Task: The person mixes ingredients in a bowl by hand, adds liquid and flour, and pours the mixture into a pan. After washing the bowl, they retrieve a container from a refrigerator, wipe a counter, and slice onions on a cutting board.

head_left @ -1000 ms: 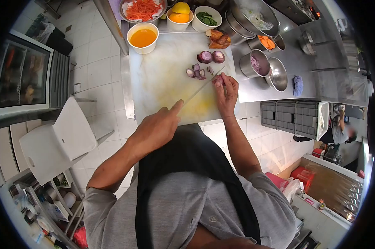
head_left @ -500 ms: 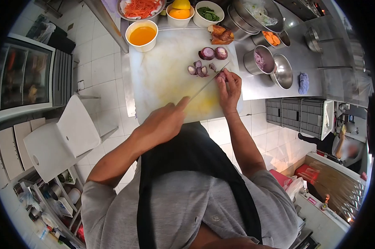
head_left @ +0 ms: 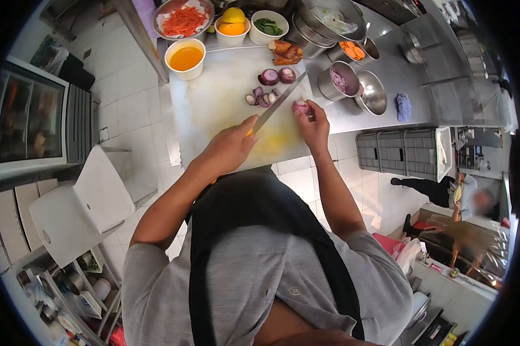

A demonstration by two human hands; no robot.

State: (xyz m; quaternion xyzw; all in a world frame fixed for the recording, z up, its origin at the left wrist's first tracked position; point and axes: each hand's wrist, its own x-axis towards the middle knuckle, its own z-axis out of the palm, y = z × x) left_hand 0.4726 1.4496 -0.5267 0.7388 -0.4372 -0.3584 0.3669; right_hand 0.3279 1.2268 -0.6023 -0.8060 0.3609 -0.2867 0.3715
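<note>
My left hand (head_left: 231,144) is closed on the handle of a knife (head_left: 280,105), its blade slanting up and to the right over the white cutting board (head_left: 208,98). At the board's right side, my right hand (head_left: 314,127) grips a red onion (head_left: 301,106) in its fingertips. The blade is apart from this onion. Several small purple onion pieces (head_left: 261,97) lie just left of the blade. Behind them sit two larger red onions (head_left: 269,76), one showing a cut face. A brown, charred-looking food piece (head_left: 286,53) rests near the back right corner of the board.
Along the back stand a cup of orange liquid (head_left: 185,59), a bowl of shredded carrot (head_left: 183,22), a lemon tub (head_left: 231,36) and a tub of greens (head_left: 268,27). Steel bowls (head_left: 372,95) and a blue cloth (head_left: 404,107) are at right. Two people are at far right.
The knife has lifted away from the onion, its blade turned steeper. My right hand has drawn the onion clear of the blade. A second person now shows at far right. The view has shifted.
</note>
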